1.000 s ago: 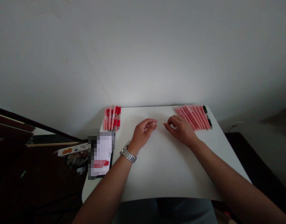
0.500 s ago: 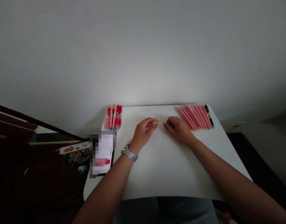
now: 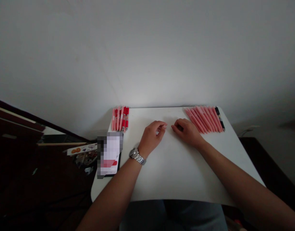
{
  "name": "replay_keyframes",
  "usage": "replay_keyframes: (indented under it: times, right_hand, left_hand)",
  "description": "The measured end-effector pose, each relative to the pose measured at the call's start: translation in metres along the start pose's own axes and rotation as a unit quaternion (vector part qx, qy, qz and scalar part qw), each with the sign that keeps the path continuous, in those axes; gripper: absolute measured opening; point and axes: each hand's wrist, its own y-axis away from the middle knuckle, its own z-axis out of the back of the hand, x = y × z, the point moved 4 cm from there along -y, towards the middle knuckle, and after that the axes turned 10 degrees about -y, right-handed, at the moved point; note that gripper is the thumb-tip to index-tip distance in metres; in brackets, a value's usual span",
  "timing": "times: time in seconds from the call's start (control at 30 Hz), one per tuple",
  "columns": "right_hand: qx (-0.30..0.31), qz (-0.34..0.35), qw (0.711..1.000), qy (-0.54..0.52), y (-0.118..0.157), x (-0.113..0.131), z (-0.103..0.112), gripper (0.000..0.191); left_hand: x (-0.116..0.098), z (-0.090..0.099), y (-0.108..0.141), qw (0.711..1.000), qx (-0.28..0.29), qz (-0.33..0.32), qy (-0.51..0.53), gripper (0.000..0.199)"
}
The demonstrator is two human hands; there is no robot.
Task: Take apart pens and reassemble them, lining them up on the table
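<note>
Slim pink pens (image 3: 205,119) are laid at the far right of a white, round-cornered table (image 3: 173,173), bordered by one black pen (image 3: 220,118). Pink and red pens (image 3: 121,119) are grouped at far left. The bare right hand (image 3: 187,132) is positioned near the slim pink pens, the left hand (image 3: 151,136) opposite; on both, fingers are curled half-open and empty.

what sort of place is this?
Likely a room in a home, though that's not certain: a small white table by a pale wall, pens grouped at its far corners, and loose clutter low on the left.
</note>
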Motion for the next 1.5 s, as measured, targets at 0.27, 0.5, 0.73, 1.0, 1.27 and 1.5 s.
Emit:
replay_keyframes:
  times: [0.27,0.5,0.73,1.0,1.27,1.5]
  right_hand:
    - [0.002,-0.008,1.000,-0.008,0.001,-0.001,0.000,0.026]
    - [-0.001,-0.006,1.000,-0.015,0.002,-0.002,0.002,0.027]
    - [0.001,-0.005,1.000,-0.015,0.003,-0.001,0.004,0.026]
    - [0.003,-0.006,1.000,-0.009,0.003,0.000,0.004,0.026]
    - [0.000,0.000,1.000,-0.011,0.003,0.001,0.004,0.026]
    - [0.000,-0.003,1.000,-0.014,0.003,0.001,0.004,0.026]
  left_hand:
    - [-0.006,0.037,-0.003,0.957,-0.096,0.029,-0.274,0.025]
    - [-0.001,0.061,0.000,0.881,-0.129,0.118,-0.439,0.041]
    - [0.014,0.072,0.003,0.846,-0.138,0.160,-0.490,0.041]
    - [0.020,0.077,0.005,0.840,-0.124,0.186,-0.494,0.041]
    - [0.018,0.079,0.004,0.846,-0.128,0.184,-0.483,0.036]
    - [0.020,0.078,0.003,0.855,-0.111,0.172,-0.477,0.034]
